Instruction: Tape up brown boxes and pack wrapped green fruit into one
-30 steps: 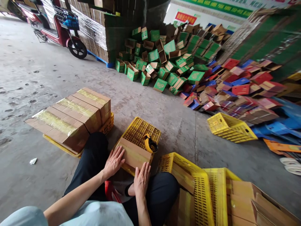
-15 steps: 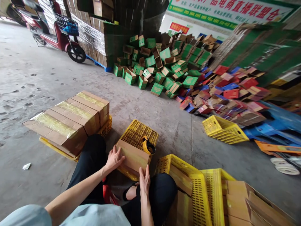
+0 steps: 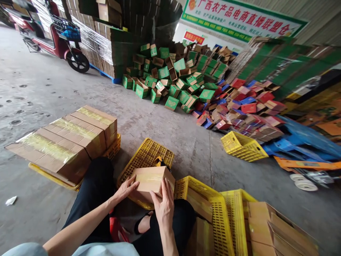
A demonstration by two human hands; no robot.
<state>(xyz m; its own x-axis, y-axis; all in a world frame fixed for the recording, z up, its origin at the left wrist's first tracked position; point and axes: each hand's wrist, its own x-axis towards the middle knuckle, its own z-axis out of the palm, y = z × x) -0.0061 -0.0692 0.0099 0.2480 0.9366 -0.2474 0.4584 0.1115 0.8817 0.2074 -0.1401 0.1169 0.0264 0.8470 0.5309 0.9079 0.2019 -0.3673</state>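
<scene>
A small cardboard box (image 3: 147, 179) with a strip of tape along its top is held between my two hands. The fingers of my left hand (image 3: 125, 190) press on its left end. My right hand (image 3: 163, 202) grips its near right side, fingers reaching up over the corner. Under the box is an upturned yellow plastic crate (image 3: 145, 151). Just behind the box, a yellow-and-black tape dispenser (image 3: 159, 161) rests on the crate, mostly hidden by the box.
Taped cartons (image 3: 77, 129) sit on a yellow crate to my left. Yellow crates (image 3: 221, 209) with cardboard boxes stand at my right. Ahead lie heaped green boxes (image 3: 170, 81) and red and blue boxes (image 3: 245, 106), an empty yellow crate (image 3: 243, 145) and a parked scooter (image 3: 53, 44).
The box has been tipped and turned, so its taped top and right end now show. My right hand has moved up around its corner. The dispenser is now largely covered.
</scene>
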